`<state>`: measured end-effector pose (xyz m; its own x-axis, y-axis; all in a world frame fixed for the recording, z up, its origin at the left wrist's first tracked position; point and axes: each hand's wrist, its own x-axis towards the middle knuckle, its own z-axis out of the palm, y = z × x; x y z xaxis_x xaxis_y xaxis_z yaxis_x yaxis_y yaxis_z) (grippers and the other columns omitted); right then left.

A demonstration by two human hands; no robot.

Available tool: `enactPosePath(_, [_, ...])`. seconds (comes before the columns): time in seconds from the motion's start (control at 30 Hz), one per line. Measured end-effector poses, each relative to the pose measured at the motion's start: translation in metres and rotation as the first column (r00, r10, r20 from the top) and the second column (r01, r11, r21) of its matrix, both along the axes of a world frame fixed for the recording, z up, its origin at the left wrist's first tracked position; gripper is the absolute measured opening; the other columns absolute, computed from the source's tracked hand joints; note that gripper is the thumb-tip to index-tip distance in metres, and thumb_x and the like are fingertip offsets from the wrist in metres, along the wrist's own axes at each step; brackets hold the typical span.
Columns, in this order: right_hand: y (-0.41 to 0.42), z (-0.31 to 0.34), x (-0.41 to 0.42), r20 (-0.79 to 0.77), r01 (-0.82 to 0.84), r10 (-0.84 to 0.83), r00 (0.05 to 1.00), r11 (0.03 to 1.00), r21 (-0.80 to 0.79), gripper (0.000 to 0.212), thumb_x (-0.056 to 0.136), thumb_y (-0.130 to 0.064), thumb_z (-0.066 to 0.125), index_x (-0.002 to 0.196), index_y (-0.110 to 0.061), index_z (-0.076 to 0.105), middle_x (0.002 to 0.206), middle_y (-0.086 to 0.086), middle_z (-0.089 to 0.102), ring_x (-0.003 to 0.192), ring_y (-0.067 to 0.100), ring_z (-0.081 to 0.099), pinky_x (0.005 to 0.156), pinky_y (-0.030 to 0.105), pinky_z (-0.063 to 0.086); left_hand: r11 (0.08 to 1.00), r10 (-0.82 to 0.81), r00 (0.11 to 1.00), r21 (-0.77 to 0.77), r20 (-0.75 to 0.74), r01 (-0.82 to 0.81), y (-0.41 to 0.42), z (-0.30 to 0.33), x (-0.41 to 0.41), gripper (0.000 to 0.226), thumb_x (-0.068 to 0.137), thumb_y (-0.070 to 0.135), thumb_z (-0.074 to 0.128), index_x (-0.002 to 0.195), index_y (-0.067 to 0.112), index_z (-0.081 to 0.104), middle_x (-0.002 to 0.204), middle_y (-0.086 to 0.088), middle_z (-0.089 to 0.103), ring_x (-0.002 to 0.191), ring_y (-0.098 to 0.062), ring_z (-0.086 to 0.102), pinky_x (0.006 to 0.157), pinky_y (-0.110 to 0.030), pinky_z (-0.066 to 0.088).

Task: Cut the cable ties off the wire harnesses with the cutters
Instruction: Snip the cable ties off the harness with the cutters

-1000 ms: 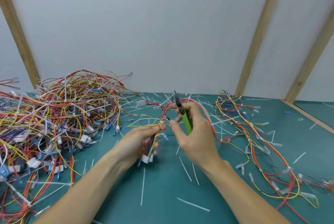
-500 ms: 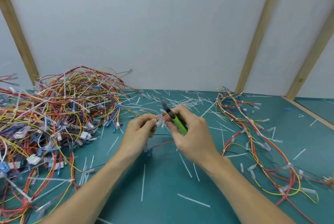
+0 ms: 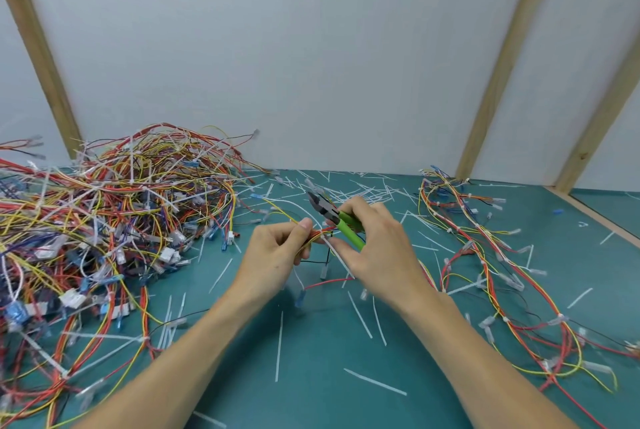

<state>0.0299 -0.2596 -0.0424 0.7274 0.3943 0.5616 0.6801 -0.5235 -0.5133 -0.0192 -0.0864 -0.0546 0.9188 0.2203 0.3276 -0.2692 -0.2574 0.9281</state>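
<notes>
- Head view is looking down over a teal counter [image 3: 311, 376], and I'm watching both bare hands working close together above its middle.
- Left hand [image 3: 273, 255] is pinching a small wire harness [image 3: 313, 236] of red and yellow wires, thumb and fingers curled round the bundle, lifting it off the counter.
- Right hand [image 3: 377, 248] is gripping the cutters [image 3: 334, 217] by their green handles, fingers wrapped round them; the dark nose is pointing up and away to the left, just above the held bundle.
- I cannot tell whether the blades are parted.
- A white cable tie [image 3: 337, 257] is sticking down and to the right from the bundle, running beside the right thumb.
- Loose ends of the harness are dangling beneath the hands, reaching the counter.
- Off to the left a big tangled heap of harnesses [image 3: 110, 220] is sitting, white ties poking out of it.
- On the right a smaller spread of harnesses [image 3: 491, 272] is lying flat.
- Cut white tie strips [image 3: 278, 345] are lying scattered across the counter.
</notes>
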Motion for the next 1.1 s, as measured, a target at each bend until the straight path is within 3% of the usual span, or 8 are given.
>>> enactPosePath(0.17, [-0.003, -0.003, 0.003, -0.049, 0.038, -0.038, 0.998, 0.999, 0.002, 0.023, 0.090, -0.036, 0.075, 0.094, -0.032, 0.053, 0.090, -0.008, 0.066, 0.087, 0.012, 0.055, 0.077, 0.039, 0.049, 0.965, 0.157, 0.981, 0.193, 0.112, -0.177, -0.001, -0.007, -0.001, 0.042, 0.101, 0.033, 0.059, 0.064, 0.015, 0.067, 0.058, -0.008, 0.060, 0.055, -0.017, 0.048, 0.059, -0.034, 0.039])
enactPosePath(0.3, [-0.004, -0.003, 0.004, -0.076, 0.060, -0.058, 0.995, 0.998, 0.031, 0.027, 0.091, -0.032, 0.074, 0.089, -0.034, 0.046, 0.087, -0.007, 0.065, 0.084, 0.017, 0.058, 0.073, 0.042, 0.050, 0.687, 0.241, 0.821, 0.507, 0.517, -0.521, -0.003, 0.003, -0.008, 0.014, 0.088, 0.037, 0.069, 0.087, 0.024, 0.064, 0.085, 0.013, 0.061, 0.082, -0.012, 0.056, 0.078, -0.035, 0.041])
enactPosePath(0.5, [-0.002, -0.001, 0.000, -0.132, 0.005, 0.000, 0.991, 0.999, 0.040, 0.022, 0.094, -0.028, 0.071, 0.092, -0.030, 0.049, 0.085, -0.007, 0.066, 0.083, 0.016, 0.058, 0.074, 0.041, 0.050, 0.553, 0.020, 0.949, 0.787, 0.316, -0.274, 0.006, -0.002, -0.003, 0.025, 0.096, 0.040, 0.064, 0.115, 0.024, 0.068, 0.107, 0.009, 0.071, 0.107, -0.017, 0.064, 0.113, -0.043, 0.035])
enactPosePath(0.7, [0.005, 0.009, -0.003, -0.445, -0.086, 0.197, 0.874, 0.962, 0.257, 0.019, 0.093, -0.011, 0.073, 0.086, -0.021, 0.058, 0.068, -0.014, 0.065, 0.064, 0.006, 0.058, 0.065, 0.023, 0.047, 0.905, -0.102, 0.987, 0.424, 0.122, 0.041, 0.011, 0.000, -0.002, 0.022, 0.102, 0.026, 0.056, 0.089, 0.013, 0.069, 0.081, 0.003, 0.063, 0.079, -0.012, 0.058, 0.075, -0.028, 0.044])
enactPosePath(0.8, [0.004, 0.010, -0.003, -0.597, -0.012, 0.262, 0.758, 0.921, 0.388, 0.015, 0.092, -0.010, 0.075, 0.087, -0.016, 0.062, 0.067, -0.005, 0.062, 0.058, 0.010, 0.054, 0.054, 0.019, 0.044, 0.975, -0.106, 0.993, 0.202, 0.055, 0.093, 0.000, -0.003, -0.003, 0.022, 0.102, 0.019, 0.056, 0.085, 0.010, 0.066, 0.065, 0.007, 0.062, 0.061, -0.002, 0.053, 0.063, -0.016, 0.042])
enactPosePath(0.93, [0.002, 0.005, -0.002, -0.724, 0.069, 0.331, 0.606, 0.884, 0.462, 0.009, 0.092, -0.013, 0.074, 0.087, -0.015, 0.067, 0.068, 0.002, 0.064, 0.052, 0.009, 0.055, 0.043, 0.020, 0.044, 0.999, -0.051, 0.995, -0.023, -0.083, 0.049, -0.001, -0.009, 0.002, 0.021, 0.099, 0.020, 0.063, 0.085, 0.010, 0.074, 0.052, 0.008, 0.047, 0.049, -0.010, 0.042, 0.052, -0.021, 0.037])
enactPosePath(1.0, [0.004, 0.005, -0.001, -0.726, 0.108, 0.301, 0.619, 0.882, 0.458, 0.012, 0.095, -0.023, 0.072, 0.088, -0.014, 0.069, 0.077, 0.003, 0.074, 0.052, 0.008, 0.057, 0.046, 0.026, 0.053, 0.999, -0.020, 0.988, -0.047, -0.150, 0.013, 0.007, -0.010, 0.004, 0.025, 0.097, 0.025, 0.064, 0.078, 0.015, 0.077, 0.052, 0.004, 0.039, 0.051, -0.014, 0.035, 0.054, -0.028, 0.031])
enactPosePath(1.1, [0.001, 0.009, 0.003, -0.541, 0.177, 0.045, 0.840, 0.919, 0.352, 0.024, 0.098, -0.040, 0.065, 0.087, -0.019, 0.071, 0.086, -0.005, 0.078, 0.061, 0.010, 0.065, 0.064, 0.039, 0.060, 0.997, 0.058, 0.986, -0.048, -0.158, -0.066, 0.013, -0.010, 0.004, 0.029, 0.096, 0.029, 0.065, 0.070, 0.023, 0.075, 0.053, -0.002, 0.036, 0.053, -0.017, 0.032, 0.055, -0.031, 0.026])
